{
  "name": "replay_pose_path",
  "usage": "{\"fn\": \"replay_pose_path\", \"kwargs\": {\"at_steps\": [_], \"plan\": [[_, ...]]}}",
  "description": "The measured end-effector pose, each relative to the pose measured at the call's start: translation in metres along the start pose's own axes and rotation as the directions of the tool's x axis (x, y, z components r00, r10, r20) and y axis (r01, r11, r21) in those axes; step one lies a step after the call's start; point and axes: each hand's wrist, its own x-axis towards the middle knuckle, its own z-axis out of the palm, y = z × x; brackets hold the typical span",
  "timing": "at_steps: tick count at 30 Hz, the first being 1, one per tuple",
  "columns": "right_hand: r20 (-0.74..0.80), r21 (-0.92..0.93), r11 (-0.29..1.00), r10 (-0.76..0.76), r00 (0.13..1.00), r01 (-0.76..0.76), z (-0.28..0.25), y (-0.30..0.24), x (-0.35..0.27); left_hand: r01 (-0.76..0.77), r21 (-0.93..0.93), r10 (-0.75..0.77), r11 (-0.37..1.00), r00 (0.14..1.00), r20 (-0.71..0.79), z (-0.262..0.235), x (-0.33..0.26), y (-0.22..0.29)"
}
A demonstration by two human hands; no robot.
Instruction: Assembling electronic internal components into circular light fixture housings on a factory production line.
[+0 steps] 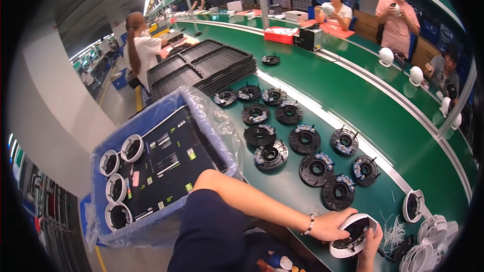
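Note:
A round white housing (353, 235) with a black inner part sits at the near edge of the green bench. My left hand (330, 224) grips its left side, a beaded bracelet on the wrist. My right hand (372, 244) holds its right side from below. Both hands are closed on the housing. Several black round disc parts (316, 168) with small white and blue pieces lie in rows on the bench just beyond my hands.
A blue bin (151, 116) lined with clear plastic stands at my left, holding white ring housings (117, 187) and a black tray. Stacked black trays (206, 65) lie farther back. More white housings (428, 234) and cable ties (396, 231) sit at right. People work across the green conveyor (353, 80).

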Motion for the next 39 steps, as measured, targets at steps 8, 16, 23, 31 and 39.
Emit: {"fn": "replay_pose_path", "kwargs": {"at_steps": [8, 16, 23, 31, 39], "plan": [[0.174, 0.241, 0.969, 0.012, 0.985, -0.055, -0.006, -0.016, 0.008, 0.254, -0.527, -0.288, 0.811, 0.958, 0.018, -0.063, -0.054, 0.041], [0.127, 0.117, 0.992, 0.034, 0.991, -0.049, -0.028, 0.001, 0.006, -0.082, -0.191, -0.157, 0.978, 0.310, -0.938, -0.153, -0.266, 0.051], [0.126, 0.099, 0.989, 0.093, 0.988, -0.105, -0.025, 0.007, 0.008, 0.078, -0.683, -0.687, 0.726, 0.036, -0.726, -0.159, -0.456, -0.017], [0.090, 0.052, 0.994, 0.089, 0.992, -0.094, -0.028, 0.007, 0.003, -0.039, -0.770, -0.762, 0.637, -0.178, -0.622, -0.147, -0.526, -0.066], [0.022, 0.048, 0.980, 0.192, 0.981, -0.193, -0.007, -0.011, 0.008, 0.681, -0.564, -0.319, 0.467, -0.465, -0.826, -0.160, -0.505, -0.051]]}}
